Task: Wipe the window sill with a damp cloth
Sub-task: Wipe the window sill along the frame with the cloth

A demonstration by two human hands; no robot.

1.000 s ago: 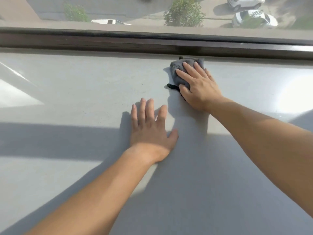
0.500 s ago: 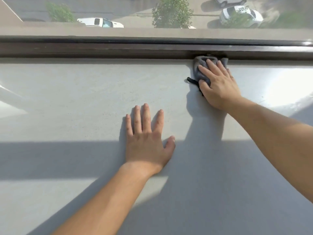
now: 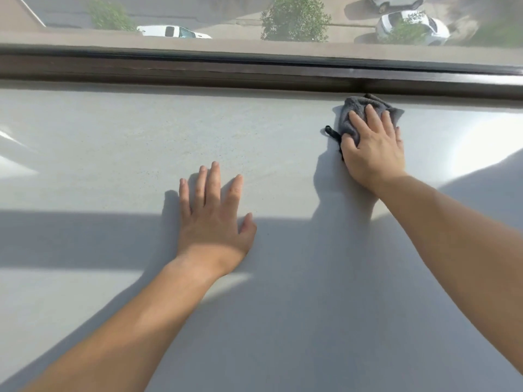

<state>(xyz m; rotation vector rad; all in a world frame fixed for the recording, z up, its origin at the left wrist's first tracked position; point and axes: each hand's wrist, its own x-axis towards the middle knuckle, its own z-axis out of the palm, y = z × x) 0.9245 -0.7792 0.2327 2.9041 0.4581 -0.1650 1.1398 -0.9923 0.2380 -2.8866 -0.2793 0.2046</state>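
- My right hand (image 3: 373,148): palm down on the grey cloth (image 3: 351,117), fingers extended and slightly apart, pressing it flat; my thumb lies along the cloth's left edge.
- Grey cloth: bunched on the far right part of the window sill (image 3: 141,142), its far edge touching the dark window frame (image 3: 198,72); a black hanging loop (image 3: 329,132) sticks out to the left.
- My left hand (image 3: 212,219): flat on the bare sill nearer me, fingers straight and spread, holding nothing, well apart from the cloth.
- Window sill: pale grey and glossy, part sunlit, part crossed by shadow.
- Through the glass: a tree (image 3: 294,18) and a white car (image 3: 413,26) below.
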